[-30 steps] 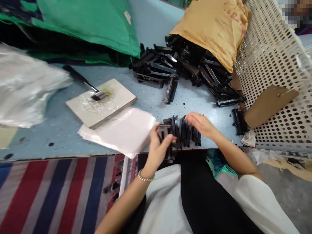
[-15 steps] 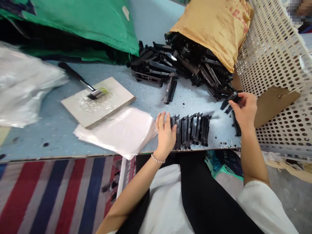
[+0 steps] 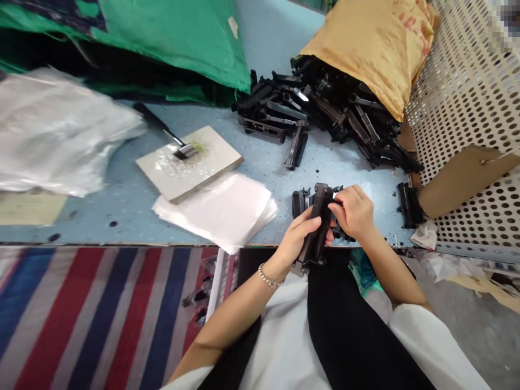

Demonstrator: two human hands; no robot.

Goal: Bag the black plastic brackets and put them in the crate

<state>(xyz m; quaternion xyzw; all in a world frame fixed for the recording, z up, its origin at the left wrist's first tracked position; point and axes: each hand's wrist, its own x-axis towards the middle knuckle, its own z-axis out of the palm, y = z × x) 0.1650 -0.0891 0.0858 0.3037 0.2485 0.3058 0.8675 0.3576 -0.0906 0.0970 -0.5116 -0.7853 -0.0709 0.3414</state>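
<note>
A long black plastic part (image 3: 316,227) is tilted in front of me at the table's front edge. My left hand (image 3: 298,235) is wrapped round its lower middle, thumb across the face. Against its upper right side, my right hand (image 3: 355,211) is closed with thumb and fingers pressed on the part; the fingertips are partly hidden. Behind both hands stands a row of similar black parts (image 3: 299,201), mostly covered by them.
A heap of black parts (image 3: 276,111) spills from a yellow sack (image 3: 365,49). A hammer (image 3: 162,127) lies on a board (image 3: 190,168) beside white plastic bags (image 3: 223,216). To the right are a perforated crate (image 3: 471,92) and another black part (image 3: 409,205). A green sack (image 3: 170,43) is behind.
My right hand has come left from the edge of the heap to meet my left hand. My left hand has left the row's end and now grips a black part. The view has shifted slightly.
</note>
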